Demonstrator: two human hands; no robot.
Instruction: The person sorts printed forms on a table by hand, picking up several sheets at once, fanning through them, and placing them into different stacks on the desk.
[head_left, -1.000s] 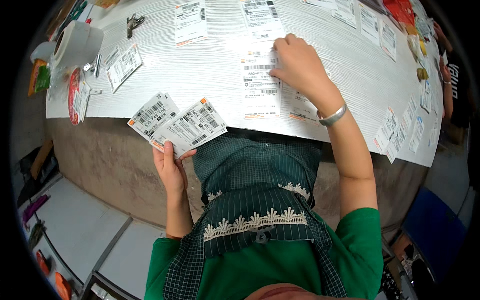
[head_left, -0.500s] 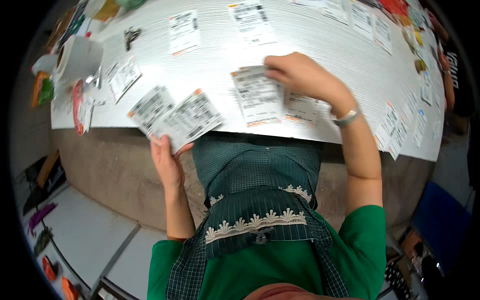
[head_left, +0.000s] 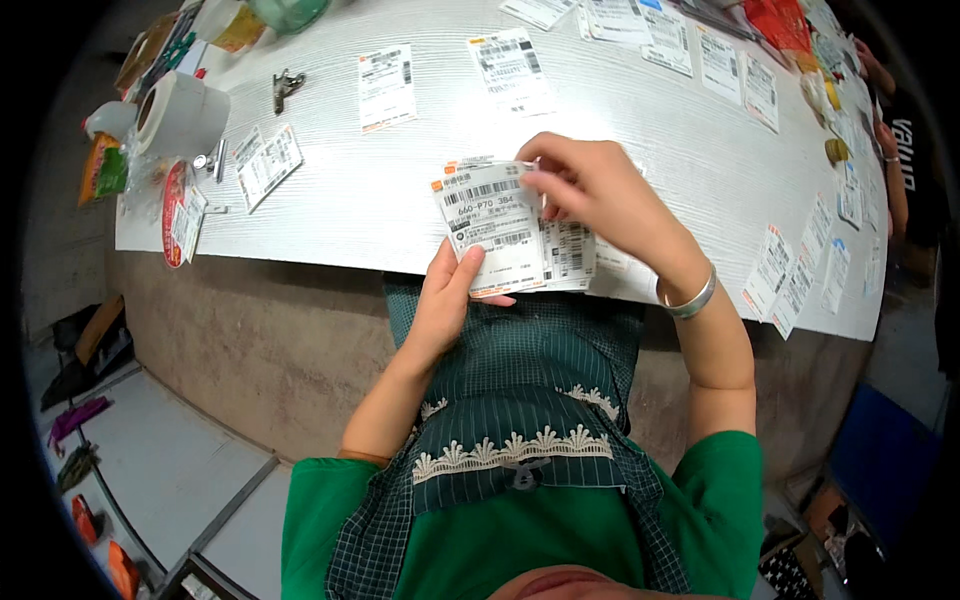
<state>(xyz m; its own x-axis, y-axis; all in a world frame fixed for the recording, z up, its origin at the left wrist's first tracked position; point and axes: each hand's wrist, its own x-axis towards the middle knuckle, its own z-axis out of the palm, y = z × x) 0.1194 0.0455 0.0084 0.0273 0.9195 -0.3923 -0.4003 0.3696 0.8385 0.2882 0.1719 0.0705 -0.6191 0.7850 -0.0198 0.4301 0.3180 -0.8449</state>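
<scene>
head view: both hands now meet over the counter [head_left: 400, 210] edge. left hand [head_left: 445, 300] grips the stack of labels [head_left: 500, 225] from below; right hand [head_left: 590, 185], earlier flat on the counter, pinches a label onto the stack.

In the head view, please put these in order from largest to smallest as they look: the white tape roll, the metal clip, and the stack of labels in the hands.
1. The stack of labels, held by the left hand and the right hand; it is nearest the camera, which flatters it.
2. The white tape roll.
3. The metal clip, clearly smallest.
</scene>
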